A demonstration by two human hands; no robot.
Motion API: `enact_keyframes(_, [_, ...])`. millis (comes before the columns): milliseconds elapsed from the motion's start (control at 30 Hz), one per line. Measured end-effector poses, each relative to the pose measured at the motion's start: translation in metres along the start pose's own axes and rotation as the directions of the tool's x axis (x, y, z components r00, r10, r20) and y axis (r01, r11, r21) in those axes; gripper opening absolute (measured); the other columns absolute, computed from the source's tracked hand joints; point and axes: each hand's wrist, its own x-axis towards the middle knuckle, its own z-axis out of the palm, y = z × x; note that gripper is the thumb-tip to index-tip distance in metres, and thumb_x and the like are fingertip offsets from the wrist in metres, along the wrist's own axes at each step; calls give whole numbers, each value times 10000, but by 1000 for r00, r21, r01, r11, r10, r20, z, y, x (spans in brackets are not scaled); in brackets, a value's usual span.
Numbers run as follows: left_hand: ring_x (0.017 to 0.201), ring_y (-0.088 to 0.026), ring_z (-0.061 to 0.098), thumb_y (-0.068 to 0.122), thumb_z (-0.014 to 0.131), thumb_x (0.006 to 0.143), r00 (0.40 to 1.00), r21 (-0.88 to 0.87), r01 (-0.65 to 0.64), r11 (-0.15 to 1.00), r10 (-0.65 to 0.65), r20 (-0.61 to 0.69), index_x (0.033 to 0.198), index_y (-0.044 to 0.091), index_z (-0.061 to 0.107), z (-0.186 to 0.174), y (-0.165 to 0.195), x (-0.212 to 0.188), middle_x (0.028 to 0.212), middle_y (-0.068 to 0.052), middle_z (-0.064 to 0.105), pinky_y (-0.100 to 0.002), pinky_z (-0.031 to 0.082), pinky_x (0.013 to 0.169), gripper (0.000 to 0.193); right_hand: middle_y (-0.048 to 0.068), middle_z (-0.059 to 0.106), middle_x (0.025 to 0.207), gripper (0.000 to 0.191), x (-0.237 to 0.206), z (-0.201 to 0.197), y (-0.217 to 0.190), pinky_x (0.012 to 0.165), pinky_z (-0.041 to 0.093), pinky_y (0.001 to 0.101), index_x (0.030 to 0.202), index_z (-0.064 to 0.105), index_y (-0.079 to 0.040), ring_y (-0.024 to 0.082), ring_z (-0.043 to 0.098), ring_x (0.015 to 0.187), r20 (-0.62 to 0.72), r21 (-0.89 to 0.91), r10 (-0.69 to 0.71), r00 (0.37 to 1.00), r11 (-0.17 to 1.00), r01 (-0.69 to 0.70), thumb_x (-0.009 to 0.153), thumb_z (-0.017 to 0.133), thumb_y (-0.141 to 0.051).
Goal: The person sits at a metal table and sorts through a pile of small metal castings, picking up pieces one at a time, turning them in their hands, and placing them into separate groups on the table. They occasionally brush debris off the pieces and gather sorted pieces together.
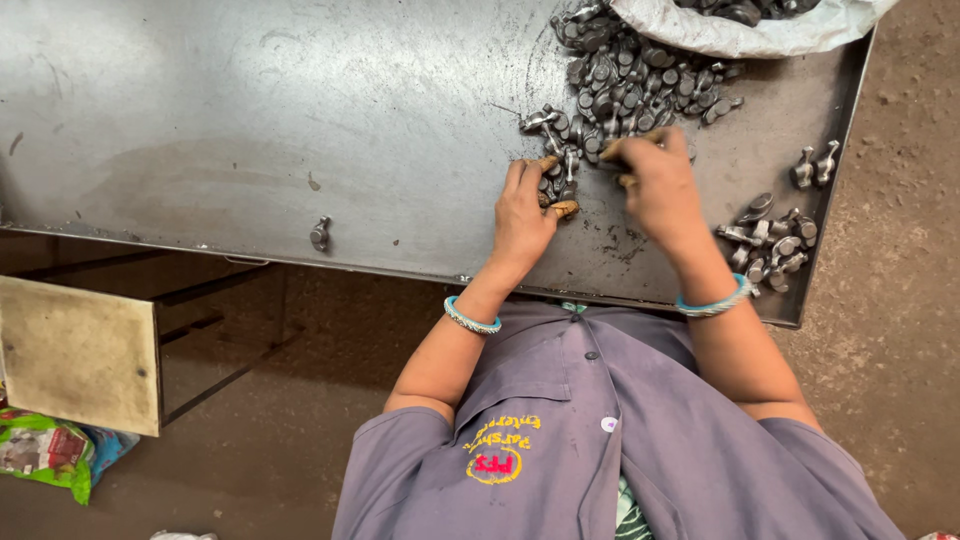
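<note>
A heap of small grey metal parts [620,80] lies on the steel table [250,120], spilling from a white sack [750,35] at the far right. My left hand [522,215] rests on the table at the heap's near edge, fingers curled over a few parts [558,182]. Just to its right, my right hand [658,185] pinches a metal part [612,152] at the heap's edge. A teal bangle sits on each wrist.
A smaller group of metal parts [770,240] lies by the table's right edge, with two more [815,165] above it. One single part [320,234] sits near the front edge at left. A flat board [80,350] and a green packet [45,450] are low on the left.
</note>
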Motion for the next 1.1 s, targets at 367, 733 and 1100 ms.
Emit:
enact_keyframes(367, [1092,-435,612,24,812,708,999,-28,-22,999,21,-35,1278,20,572,16,14,-6,1236,-188,559,-474,521,905,619,74,693,1076,215,-23,18,34,919,474,445,1013,676,-85,307,591,1080,-42,-349,-248,968,912,218,837,659,39])
enact_keyframes(733, [973,-204,730,103,851,828,991,-457,-46,888,98,90,1242,98,698,19,51,-30,1110,-80,714,-314,602,852,441,102,697,1139,249,-72,18,40,944,611,336,1172,606,-4,191,700,1041,106,989,498,861,40,-145,970,672,126])
enact_keyframes(1100, [951,-101,704,-3,737,942,947,-811,320,489,-140,289,1063,-19,697,35,22,-31,1022,-47,754,-263,580,868,128,97,721,1078,206,-87,18,44,779,579,282,1208,638,24,156,701,909,326,923,473,818,26,-383,1009,687,14])
